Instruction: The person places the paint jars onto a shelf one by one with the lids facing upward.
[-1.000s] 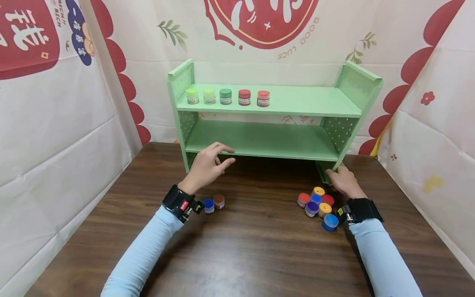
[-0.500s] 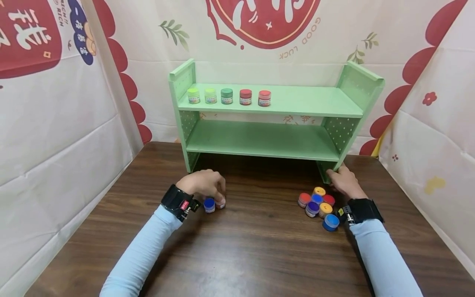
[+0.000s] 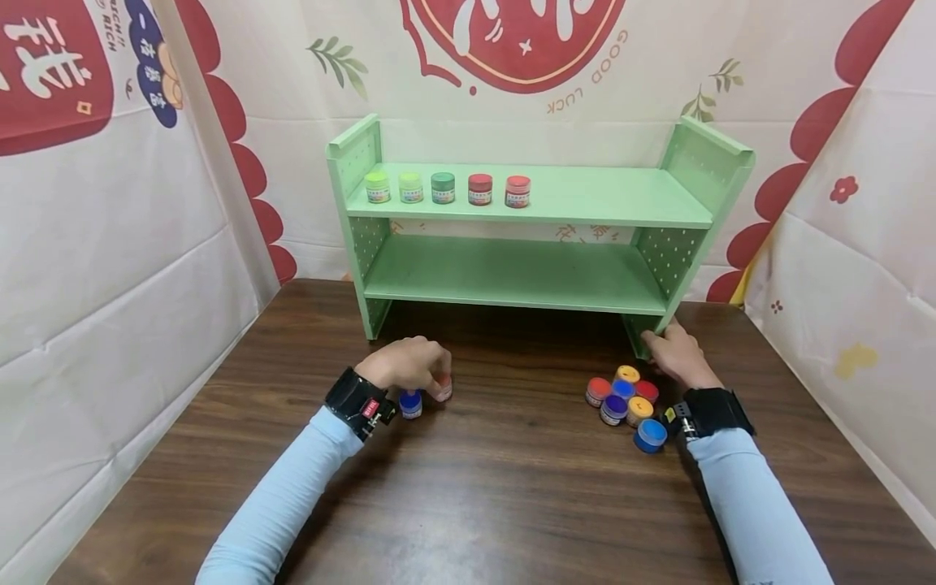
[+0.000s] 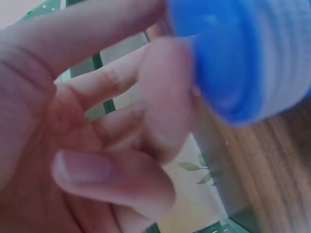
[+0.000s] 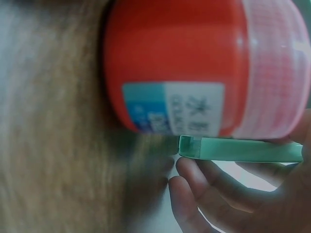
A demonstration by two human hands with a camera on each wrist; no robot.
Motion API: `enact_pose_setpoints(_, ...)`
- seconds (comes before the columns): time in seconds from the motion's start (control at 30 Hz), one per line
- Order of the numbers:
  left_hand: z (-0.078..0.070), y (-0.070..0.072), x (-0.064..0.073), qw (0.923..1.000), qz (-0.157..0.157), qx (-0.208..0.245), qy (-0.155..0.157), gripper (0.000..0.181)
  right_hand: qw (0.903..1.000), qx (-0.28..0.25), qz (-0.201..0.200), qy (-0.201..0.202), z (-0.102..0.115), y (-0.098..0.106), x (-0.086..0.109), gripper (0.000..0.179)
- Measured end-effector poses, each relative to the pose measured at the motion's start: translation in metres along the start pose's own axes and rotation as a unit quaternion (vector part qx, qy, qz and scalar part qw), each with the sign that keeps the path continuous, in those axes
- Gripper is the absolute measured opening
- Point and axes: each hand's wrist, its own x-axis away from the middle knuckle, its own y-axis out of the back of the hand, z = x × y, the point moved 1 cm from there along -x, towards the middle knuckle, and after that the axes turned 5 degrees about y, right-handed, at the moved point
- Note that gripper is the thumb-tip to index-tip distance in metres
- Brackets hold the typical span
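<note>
My left hand point(image 3: 409, 363) bends down over a small brown-lidded paint jar point(image 3: 444, 390) and grips it, fingers covering most of it. Just left of that jar stands a blue-lidded paint jar point(image 3: 411, 405); its blue lid point(image 4: 223, 58) looms close in the left wrist view. The brown-lidded jar cannot be made out there. My right hand point(image 3: 680, 357) grips the lower right leg of the green shelf point(image 3: 541, 199), its fingers point(image 5: 194, 182) at the leg's edge in the right wrist view. Close to that camera is a red paint jar point(image 5: 180, 58).
Several paint jars, one with a purple lid point(image 3: 613, 409), cluster left of my right hand, with a blue jar point(image 3: 650, 436) in front. A row of green and red jars point(image 3: 479, 189) stands on the upper shelf. Patterned cloth point(image 3: 512, 142) hangs behind the brown table point(image 3: 468, 487).
My left hand has come down from in front of the lower shelf onto the brown-lidded jar, which has shifted slightly right. My right hand stays on the shelf leg.
</note>
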Motion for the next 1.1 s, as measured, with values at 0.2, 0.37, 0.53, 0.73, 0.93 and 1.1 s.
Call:
enact_pose_setpoints(0.2, 0.001, -0.0025, -0.0039, 0.9993, -0.034, 0.008, -0.012, 0.02, 1.0, -0.003, 0.003, -0.008, 0.0013, 0.0001, 0.0009, 0.059)
enact_pose_setpoints(0.37, 0.0014, 0.0004, -0.0041, 0.9984, -0.055, 0.004, -0.012, 0.02, 0.9999, -0.004, 0.0, -0.01, 0.0033, 0.0011, 0.0017, 0.057)
enact_pose_setpoints(0.53, 0.0014, 0.0007, -0.0027, 0.9982, -0.056, 0.013, -0.014, 0.012, 1.0, -0.002, 0.002, -0.008, 0.0033, 0.0002, 0.0013, 0.059)
enact_pose_setpoints(0.73, 0.001, -0.004, -0.0037, 0.9979, -0.058, 0.018, -0.02, 0.02, 1.0, -0.001, 0.002, -0.007, -0.0003, -0.0025, 0.0012, 0.06)
enact_pose_setpoints(0.93, -0.0002, -0.0065, -0.0049, 0.9967, -0.074, 0.008, -0.031, 0.028, 1.0, -0.003, -0.002, -0.007, -0.0018, -0.0027, 0.001, 0.058)
enact_pose_setpoints(1.1, 0.0002, -0.0061, -0.0059, 0.9957, -0.086, -0.004, -0.032, 0.026, 1.0, -0.002, -0.004, -0.001, -0.0017, -0.0023, -0.0006, 0.057)
